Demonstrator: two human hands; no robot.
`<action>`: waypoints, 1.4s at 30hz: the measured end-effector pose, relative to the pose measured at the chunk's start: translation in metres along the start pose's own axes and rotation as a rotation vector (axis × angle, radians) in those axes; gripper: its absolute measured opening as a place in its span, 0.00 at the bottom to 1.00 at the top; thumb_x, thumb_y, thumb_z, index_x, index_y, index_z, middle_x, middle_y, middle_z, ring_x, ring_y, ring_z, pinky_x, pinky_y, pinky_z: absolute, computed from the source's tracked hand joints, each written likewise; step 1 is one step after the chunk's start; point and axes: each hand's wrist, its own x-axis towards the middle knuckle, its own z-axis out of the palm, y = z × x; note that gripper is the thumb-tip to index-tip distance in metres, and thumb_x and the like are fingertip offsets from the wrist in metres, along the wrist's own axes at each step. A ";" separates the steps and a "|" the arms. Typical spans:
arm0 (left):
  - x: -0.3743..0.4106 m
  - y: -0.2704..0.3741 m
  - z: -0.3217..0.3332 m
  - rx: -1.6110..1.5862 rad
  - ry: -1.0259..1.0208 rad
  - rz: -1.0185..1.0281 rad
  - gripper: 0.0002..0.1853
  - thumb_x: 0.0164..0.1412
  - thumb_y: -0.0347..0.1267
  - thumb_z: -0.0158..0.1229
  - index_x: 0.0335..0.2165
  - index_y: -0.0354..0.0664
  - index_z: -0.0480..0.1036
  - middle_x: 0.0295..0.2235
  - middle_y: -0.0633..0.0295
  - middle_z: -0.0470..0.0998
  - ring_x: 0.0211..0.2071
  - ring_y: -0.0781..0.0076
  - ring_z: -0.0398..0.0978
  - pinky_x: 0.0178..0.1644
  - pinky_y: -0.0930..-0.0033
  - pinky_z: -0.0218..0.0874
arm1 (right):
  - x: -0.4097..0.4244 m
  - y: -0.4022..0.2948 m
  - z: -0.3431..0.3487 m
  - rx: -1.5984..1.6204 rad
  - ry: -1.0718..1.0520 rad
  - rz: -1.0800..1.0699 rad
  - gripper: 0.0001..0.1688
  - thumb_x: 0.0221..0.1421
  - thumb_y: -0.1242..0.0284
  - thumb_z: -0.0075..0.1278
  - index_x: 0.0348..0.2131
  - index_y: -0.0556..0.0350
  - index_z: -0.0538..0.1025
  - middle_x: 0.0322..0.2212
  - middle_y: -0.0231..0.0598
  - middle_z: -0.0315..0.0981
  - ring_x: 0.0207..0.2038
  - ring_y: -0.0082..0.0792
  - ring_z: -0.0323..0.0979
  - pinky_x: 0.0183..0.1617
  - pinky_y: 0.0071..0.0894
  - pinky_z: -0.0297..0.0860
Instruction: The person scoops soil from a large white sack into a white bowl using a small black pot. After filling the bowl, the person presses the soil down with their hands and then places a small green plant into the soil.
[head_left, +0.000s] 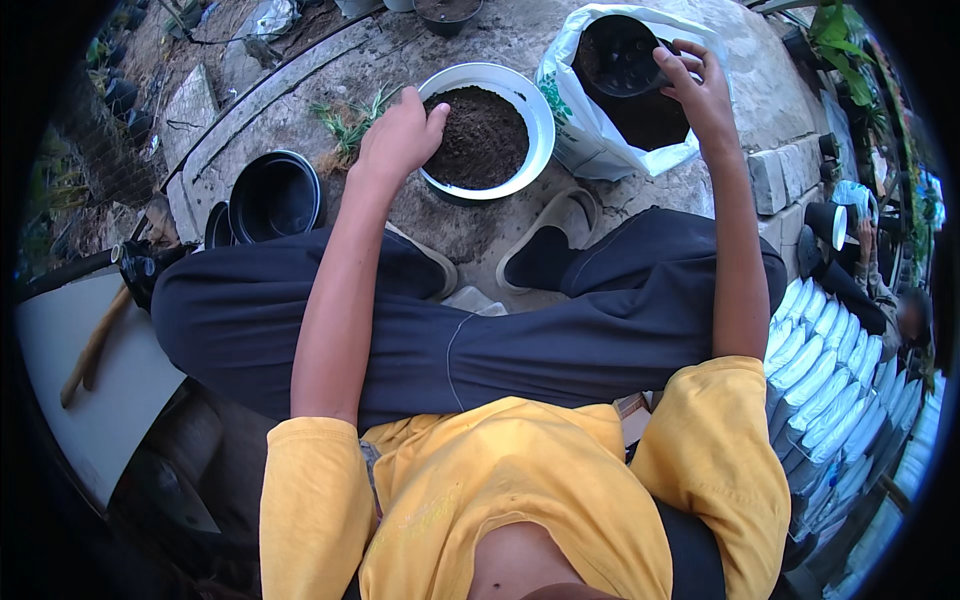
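Note:
Between my feet stands a round plastic pot with a white inner rim (541, 127), holding dark potting soil (480, 139) nearly to the top. My left hand (403, 139) grips the left side of this rim, thumb over the soil. In my right hand (694, 86) is a small black plastic pot (616, 56), pinched by its edge and tilted so that its inside shows. It sits in the mouth of an open white plastic sack (581, 146), above the dark soil (637, 124) there. The fingertips behind the black pot are partly hidden.
Left of my feet lie empty black pots (274, 196). A small uprooted plant (349, 127) rests beside the white-rimmed pot. Another soil-filled pot (446, 19) stands beyond. Stacked filled bags (825, 367) and a person (874, 277) are at the right. Concrete blocks (784, 176) edge the floor.

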 end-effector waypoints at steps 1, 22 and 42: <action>0.000 0.001 0.000 0.001 0.002 0.003 0.28 0.69 0.49 0.47 0.45 0.29 0.65 0.37 0.32 0.79 0.42 0.34 0.78 0.48 0.41 0.68 | -0.004 -0.006 0.000 0.007 -0.012 -0.058 0.42 0.57 0.54 0.62 0.58 0.64 0.65 0.48 0.47 0.72 0.48 0.33 0.75 0.53 0.32 0.72; 0.001 0.004 0.001 0.021 -0.022 -0.042 0.29 0.71 0.50 0.45 0.46 0.29 0.65 0.39 0.33 0.79 0.44 0.36 0.78 0.49 0.43 0.67 | 0.015 0.093 0.042 -0.571 0.268 -0.287 0.41 0.49 0.51 0.65 0.53 0.57 0.70 0.49 0.54 0.67 0.51 0.55 0.72 0.53 0.47 0.71; 0.000 0.002 0.000 0.005 -0.017 -0.019 0.29 0.70 0.50 0.46 0.46 0.29 0.65 0.38 0.32 0.79 0.43 0.34 0.78 0.49 0.43 0.67 | 0.010 0.030 0.007 -0.099 0.029 -0.066 0.49 0.51 0.47 0.62 0.56 0.68 0.67 0.46 0.56 0.74 0.47 0.41 0.76 0.51 0.36 0.72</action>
